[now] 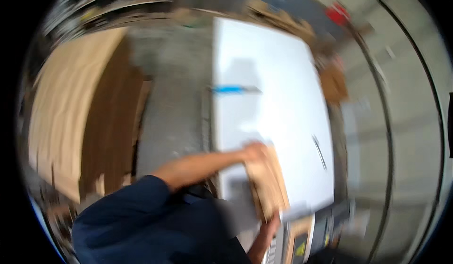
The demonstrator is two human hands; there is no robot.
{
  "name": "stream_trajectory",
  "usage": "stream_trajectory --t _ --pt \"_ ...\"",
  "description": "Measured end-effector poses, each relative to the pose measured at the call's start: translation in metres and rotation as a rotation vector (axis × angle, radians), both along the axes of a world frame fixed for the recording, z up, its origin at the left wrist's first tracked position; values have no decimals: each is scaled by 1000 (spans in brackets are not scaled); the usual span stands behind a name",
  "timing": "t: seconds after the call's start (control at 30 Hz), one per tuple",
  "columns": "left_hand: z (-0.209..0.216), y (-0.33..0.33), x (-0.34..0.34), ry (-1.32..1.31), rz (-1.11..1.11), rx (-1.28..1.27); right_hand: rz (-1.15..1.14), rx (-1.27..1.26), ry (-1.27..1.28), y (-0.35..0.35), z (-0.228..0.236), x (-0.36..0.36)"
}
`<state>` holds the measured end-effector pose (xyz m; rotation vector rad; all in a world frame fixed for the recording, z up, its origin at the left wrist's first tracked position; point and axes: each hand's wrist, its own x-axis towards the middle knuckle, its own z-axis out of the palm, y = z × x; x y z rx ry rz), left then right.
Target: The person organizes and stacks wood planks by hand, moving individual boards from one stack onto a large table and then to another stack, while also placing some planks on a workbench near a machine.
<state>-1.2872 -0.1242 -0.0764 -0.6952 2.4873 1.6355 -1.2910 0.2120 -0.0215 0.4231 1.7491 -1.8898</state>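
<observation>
A light-brown wooden piece (267, 181), long and block-like, is over the near part of a white tabletop (288, 103). My left hand (255, 152) grips its far end, and my right hand (272, 223) holds its near end. Motion blur smears both hands, so single fingers are hard to make out. Whether the piece is one solid block or several boards together, I cannot tell. Farther up the tabletop lies a blue-handled tool (229, 89) with a thin dark tip. Close to the right edge rests a slim dark stick-like object (319, 152).
To the left stands a large stack of light wood boards (71, 99). Shelves (122, 0) full of items are at the far left. Cardboard (281, 19) lies beyond the table. A grey machine (325, 231) with a yellow label sits at the near right, beside a wall (415, 136).
</observation>
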Motion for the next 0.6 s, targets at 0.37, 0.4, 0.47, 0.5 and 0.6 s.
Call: stream_trajectory --t 0.37,0.4,0.47,0.5,0.6 --pt "88 -11 16 31 57 140 -636 -347 -74 -15 11 -23" --pt "93 -6 16 39 46 209 -656 -482 -128 -7 6 -25" --pt "92 -10 21 40 60 268 -683 -514 -169 -14 17 -28" --pt "88 -13 23 80 49 298 -707 -541 -208 -20 23 -29" --pt "80 -13 21 117 27 320 -702 -527 -196 -14 17 -35"
